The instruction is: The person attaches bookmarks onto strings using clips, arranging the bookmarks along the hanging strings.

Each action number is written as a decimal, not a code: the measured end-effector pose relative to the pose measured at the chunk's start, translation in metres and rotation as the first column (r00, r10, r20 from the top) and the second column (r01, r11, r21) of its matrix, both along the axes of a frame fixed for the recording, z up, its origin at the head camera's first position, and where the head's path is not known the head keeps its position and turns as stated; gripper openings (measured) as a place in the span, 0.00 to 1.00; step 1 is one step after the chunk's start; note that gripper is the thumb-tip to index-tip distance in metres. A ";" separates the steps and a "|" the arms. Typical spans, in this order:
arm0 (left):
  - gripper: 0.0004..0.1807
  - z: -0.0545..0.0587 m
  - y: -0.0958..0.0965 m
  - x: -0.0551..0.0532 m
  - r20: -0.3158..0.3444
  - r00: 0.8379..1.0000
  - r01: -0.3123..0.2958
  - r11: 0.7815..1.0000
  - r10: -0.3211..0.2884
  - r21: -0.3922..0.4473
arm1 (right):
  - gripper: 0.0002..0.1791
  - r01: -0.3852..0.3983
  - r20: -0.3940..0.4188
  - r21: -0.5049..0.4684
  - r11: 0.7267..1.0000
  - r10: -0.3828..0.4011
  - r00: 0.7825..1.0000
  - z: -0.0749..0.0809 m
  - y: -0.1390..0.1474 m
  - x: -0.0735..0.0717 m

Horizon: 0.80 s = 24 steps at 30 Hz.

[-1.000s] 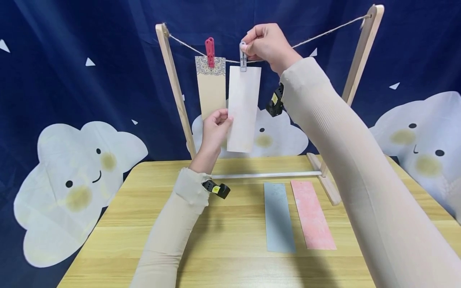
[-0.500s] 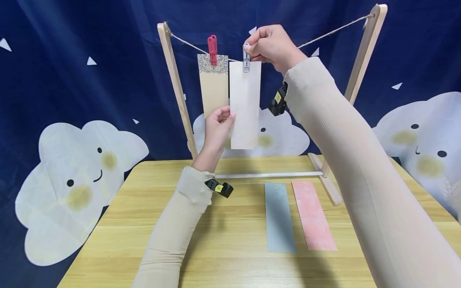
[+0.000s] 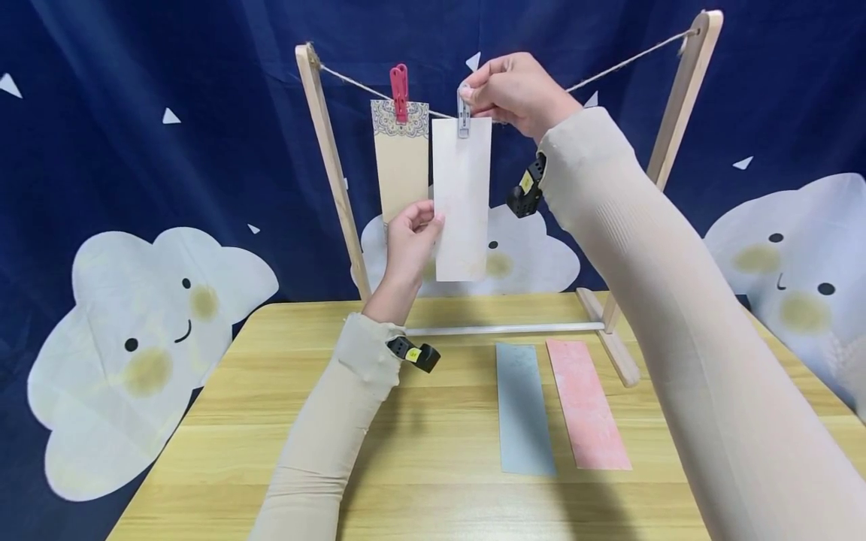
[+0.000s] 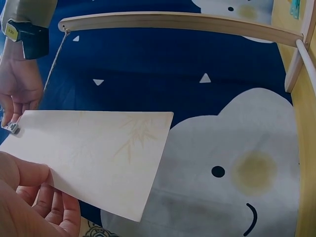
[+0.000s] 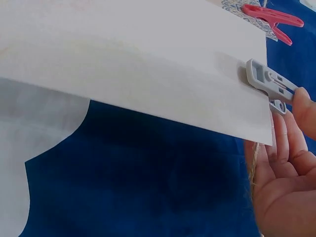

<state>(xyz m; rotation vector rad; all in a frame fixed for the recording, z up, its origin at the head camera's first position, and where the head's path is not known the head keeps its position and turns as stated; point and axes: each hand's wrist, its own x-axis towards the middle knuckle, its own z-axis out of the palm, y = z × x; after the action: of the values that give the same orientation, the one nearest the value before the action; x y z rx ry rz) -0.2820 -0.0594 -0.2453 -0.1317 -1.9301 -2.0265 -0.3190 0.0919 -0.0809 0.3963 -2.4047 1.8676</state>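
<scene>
Between my left thumb and fingers is the left edge of a white paper strip [image 3: 463, 203], pinched about halfway down by my left hand [image 3: 411, 239]. My right hand [image 3: 519, 92] pinches the upper end of a grey clothespin [image 3: 464, 113]. In the right wrist view, the clothespin [image 5: 269, 81] sits over the strip's top edge, one jaw on its front face. The twine [image 3: 629, 57] passes behind the strip's top. To the left, a beige strip with a lacy border [image 3: 401, 165] hangs from the twine by a red clothespin [image 3: 400, 94].
The twine spans two wooden posts [image 3: 331, 165], joined low down by a white rod [image 3: 507, 328]. A blue-grey strip [image 3: 524, 409] and a pink strip [image 3: 587, 406] lie on the wooden table [image 3: 223, 421]. A dark blue cloud-print curtain [image 3: 203, 113] hangs behind.
The white strip has risen, so its top edge now covers the twine and reaches further up behind the grey clothespin. Both hands keep their grips and have shifted slightly right.
</scene>
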 end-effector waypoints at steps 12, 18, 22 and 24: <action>0.12 -0.002 0.000 -0.003 0.016 1.000 0.012 1.000 -0.013 0.007 | 0.10 0.015 0.073 0.001 1.000 -0.016 0.997 -0.001 0.000 -0.002; 0.13 -0.003 0.001 -0.004 0.021 0.999 0.027 1.000 -0.027 0.008 | 0.08 0.004 0.069 -0.070 0.998 0.001 0.998 -0.003 0.002 -0.003; 0.13 -0.004 0.002 -0.006 0.027 0.999 0.041 0.999 -0.041 0.022 | 0.14 -0.016 0.024 -0.098 0.995 0.018 1.000 -0.004 0.002 -0.002; 0.14 -0.006 0.002 -0.007 0.032 0.998 0.044 0.999 -0.045 0.027 | 0.18 -0.029 -0.004 -0.116 0.993 0.029 1.000 -0.005 0.003 -0.002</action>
<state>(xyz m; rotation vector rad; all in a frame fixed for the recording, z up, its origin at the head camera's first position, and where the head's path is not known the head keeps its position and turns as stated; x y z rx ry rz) -0.2891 -0.0574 -0.2511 -0.1368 -1.9358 -2.0944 -0.3207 0.0951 -0.0856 0.4272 -2.2868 2.0051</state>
